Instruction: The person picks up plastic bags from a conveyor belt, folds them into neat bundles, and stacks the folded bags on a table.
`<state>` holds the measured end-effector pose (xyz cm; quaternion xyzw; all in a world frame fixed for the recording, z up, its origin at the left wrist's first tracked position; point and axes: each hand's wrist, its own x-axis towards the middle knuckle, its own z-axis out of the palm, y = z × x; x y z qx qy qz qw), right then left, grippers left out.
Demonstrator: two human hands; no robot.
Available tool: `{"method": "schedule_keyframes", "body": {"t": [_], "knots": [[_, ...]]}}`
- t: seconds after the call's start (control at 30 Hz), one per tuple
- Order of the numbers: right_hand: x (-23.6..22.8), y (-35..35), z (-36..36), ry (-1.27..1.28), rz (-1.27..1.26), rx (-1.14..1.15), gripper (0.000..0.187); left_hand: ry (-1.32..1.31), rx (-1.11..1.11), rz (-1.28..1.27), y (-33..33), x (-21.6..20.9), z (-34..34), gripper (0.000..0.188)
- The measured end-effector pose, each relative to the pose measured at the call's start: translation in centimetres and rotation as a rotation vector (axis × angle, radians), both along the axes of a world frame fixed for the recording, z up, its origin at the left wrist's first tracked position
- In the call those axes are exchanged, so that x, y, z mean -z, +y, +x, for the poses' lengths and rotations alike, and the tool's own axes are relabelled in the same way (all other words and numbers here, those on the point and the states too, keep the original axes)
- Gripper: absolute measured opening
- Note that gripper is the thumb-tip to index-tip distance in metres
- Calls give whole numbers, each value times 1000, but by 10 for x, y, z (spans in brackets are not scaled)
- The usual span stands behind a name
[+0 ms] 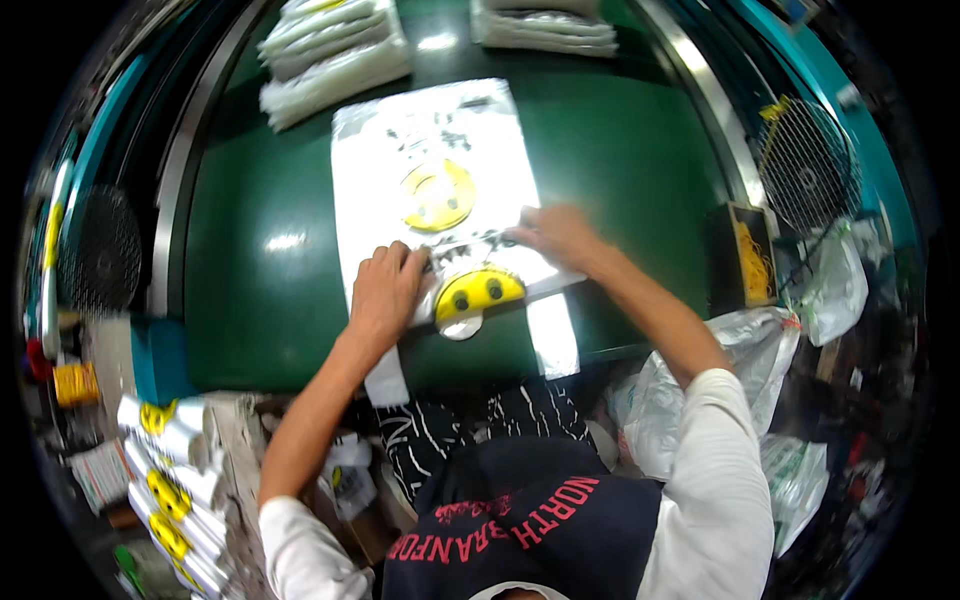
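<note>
A white plastic bag with yellow smiley faces lies before me, its near part folded over toward me. Two white strips stick out below the fold and hang over the near edge. My left hand is closed on the left side of the fold, fingers bent, thumb tucked against the plastic. On the other side, my right hand reaches in with its fingertips at the bag's right edge. Motion smears those fingers, so their grip is unclear. Between the hands shows a yellow face print with dark eyes.
Stacks of folded clear-white plastic and another stack sit at the far side of the green work surface. Metal rails flank it. Fans stand at both sides. A box of yellow ties is at right; printed bag bundles lie lower left.
</note>
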<state>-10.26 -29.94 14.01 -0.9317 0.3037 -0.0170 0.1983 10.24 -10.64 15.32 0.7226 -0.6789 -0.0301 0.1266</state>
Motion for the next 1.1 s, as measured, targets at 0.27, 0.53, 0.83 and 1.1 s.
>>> {"method": "schedule_keyframes", "body": {"t": [0.27,0.53,0.83,1.1], "knots": [[-49,-32,-81,111,-596,86,10,178,31,49,-23,3,7,66],[-61,-74,-286,402,-423,730,18,776,-171,420,-10,-13,-34,55],[-89,-63,-296,-123,-571,679,18,1470,-279,121,32,-68,-102,54],[-123,100,-132,-427,271,-128,29,1437,18,169,36,-85,-143,38]]}}
